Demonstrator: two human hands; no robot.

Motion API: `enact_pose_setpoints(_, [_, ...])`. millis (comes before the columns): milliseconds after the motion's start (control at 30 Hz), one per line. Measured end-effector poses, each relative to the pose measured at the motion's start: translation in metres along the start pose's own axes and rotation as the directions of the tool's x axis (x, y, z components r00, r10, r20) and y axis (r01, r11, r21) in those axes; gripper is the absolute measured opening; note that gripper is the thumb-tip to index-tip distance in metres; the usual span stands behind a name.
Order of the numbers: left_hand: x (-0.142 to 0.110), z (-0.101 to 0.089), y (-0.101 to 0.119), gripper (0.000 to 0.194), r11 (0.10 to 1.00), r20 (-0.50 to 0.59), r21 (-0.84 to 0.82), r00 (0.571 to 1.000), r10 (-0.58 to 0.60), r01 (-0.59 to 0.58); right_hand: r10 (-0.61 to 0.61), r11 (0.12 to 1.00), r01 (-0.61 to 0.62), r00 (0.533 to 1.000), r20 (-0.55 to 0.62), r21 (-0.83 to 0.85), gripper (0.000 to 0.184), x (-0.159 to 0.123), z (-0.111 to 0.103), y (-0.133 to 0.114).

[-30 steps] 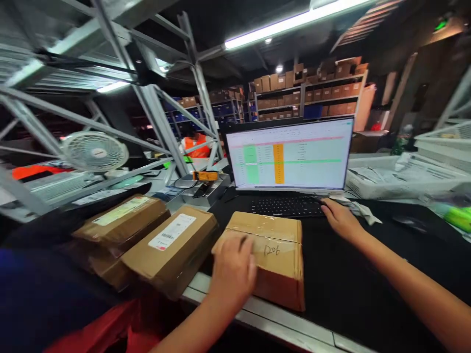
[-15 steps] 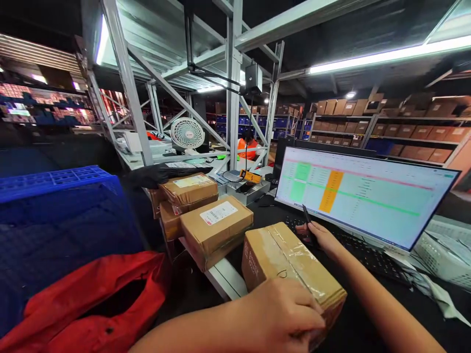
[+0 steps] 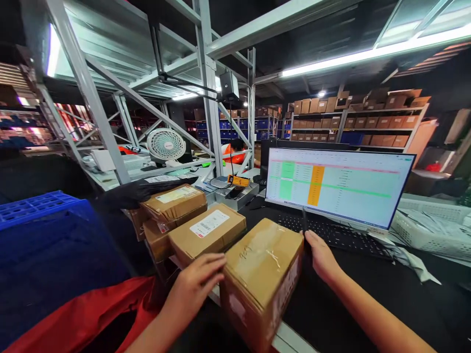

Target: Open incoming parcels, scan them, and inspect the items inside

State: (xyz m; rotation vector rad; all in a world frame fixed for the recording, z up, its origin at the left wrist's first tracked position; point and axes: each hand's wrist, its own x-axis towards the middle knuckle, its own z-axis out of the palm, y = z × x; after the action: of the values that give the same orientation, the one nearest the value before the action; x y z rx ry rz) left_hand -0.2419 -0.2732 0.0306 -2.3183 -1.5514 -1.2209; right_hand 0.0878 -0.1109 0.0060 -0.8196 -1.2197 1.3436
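A taped brown cardboard box [image 3: 259,274] with handwriting on top stands at the near edge of the black desk [image 3: 368,294]. My left hand [image 3: 196,279] lies against its left side, fingers stretched out. My right hand [image 3: 321,255] presses the box's right side and has a dark pen [image 3: 304,220] pinched in it, pointing up. Just left of the box lie three labelled brown parcels [image 3: 206,230], stacked and side by side.
A monitor [image 3: 336,184] with a spreadsheet and a black keyboard [image 3: 331,233] stand behind the box. A blue crate [image 3: 40,235] and red cloth [image 3: 73,314] sit at left. White baskets [image 3: 430,230] lie at right. A fan [image 3: 165,144], a steel rack post [image 3: 209,93] and box-filled shelves are behind.
The box was turned and lifted at the desk edge. My left hand slid from its top to its left side. My right hand came against its right side, pen still in it.
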Motion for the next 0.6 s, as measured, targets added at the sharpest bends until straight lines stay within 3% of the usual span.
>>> enact_pose_setpoints(100, [0.037,0.02,-0.029,0.034,0.995,-0.002,-0.075,0.998,-0.067,0.067,0.009,1.0,-0.009,1.0,0.005,-0.026,0.045,-0.044,-0.015,-0.016])
enact_pose_setpoints(233, [0.104,0.043,-0.043,0.036,0.974,0.164,-0.213,0.985,-0.045,0.079,0.054,0.996,-0.047,0.995,0.09,-0.08,0.043,-0.117,-0.014,-0.022])
enact_pose_setpoints(333, [0.146,0.049,-0.038,0.038,0.957,0.37,-0.272,0.929,0.012,0.096,0.056,0.988,-0.035,0.988,0.142,-0.15,0.044,-0.151,-0.016,-0.016])
enact_pose_setpoints(400, [0.16,0.05,-0.024,0.039,0.972,0.494,-0.207,0.869,0.008,0.109,0.053,0.967,-0.004,0.982,0.183,-0.255,0.042,-0.157,-0.027,-0.013])
enact_pose_setpoints(433, [0.162,0.049,-0.014,0.04,0.985,0.512,-0.149,0.859,0.0,0.089,0.026,0.935,0.045,0.98,0.197,-0.351,0.04,-0.156,-0.037,-0.012])
enact_pose_setpoints(500, [0.155,0.05,0.011,0.042,0.999,0.47,-0.043,0.882,0.025,-0.005,-0.143,0.76,0.257,0.962,0.232,-0.596,0.034,-0.148,-0.061,-0.01])
enact_pose_setpoints(533, [0.147,0.051,0.024,0.042,0.998,0.437,-0.009,0.897,0.061,-0.063,-0.268,0.587,0.39,0.921,0.283,-0.709,0.03,-0.143,-0.073,-0.01])
enact_pose_setpoints(600, [0.128,0.055,0.046,0.042,0.987,0.407,0.023,0.903,0.136,-0.159,-0.46,0.162,0.572,0.765,0.451,-0.804,0.025,-0.133,-0.09,-0.011])
